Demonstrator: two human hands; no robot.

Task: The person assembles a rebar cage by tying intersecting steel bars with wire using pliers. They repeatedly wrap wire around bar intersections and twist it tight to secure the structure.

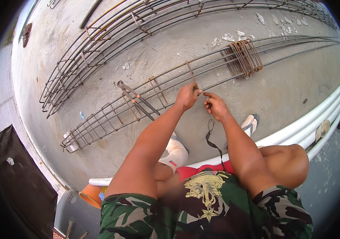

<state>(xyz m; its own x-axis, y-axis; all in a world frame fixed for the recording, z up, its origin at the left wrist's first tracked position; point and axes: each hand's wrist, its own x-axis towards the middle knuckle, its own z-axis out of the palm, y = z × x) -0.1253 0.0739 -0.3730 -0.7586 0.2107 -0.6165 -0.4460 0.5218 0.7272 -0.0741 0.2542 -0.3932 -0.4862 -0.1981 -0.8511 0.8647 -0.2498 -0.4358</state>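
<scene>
A long rebar cage lies across the concrete before me. My left hand is closed at the lower end of a thin rusty stirrup, where it meets the near bar. Just to the right, my right hand pinches close to that same joint. What its fingertips hold is too small to make out. Orange-and-black-handled pincers rest across the bars left of my hands. Farther right, a bundle of rusty stirrups is gathered around the bars.
Beyond lies a larger rebar cage. White pipes run along the right behind my feet. A black strap with a wire loop hangs below my right hand. Pale debris litters the floor. An orange bucket stands lower left.
</scene>
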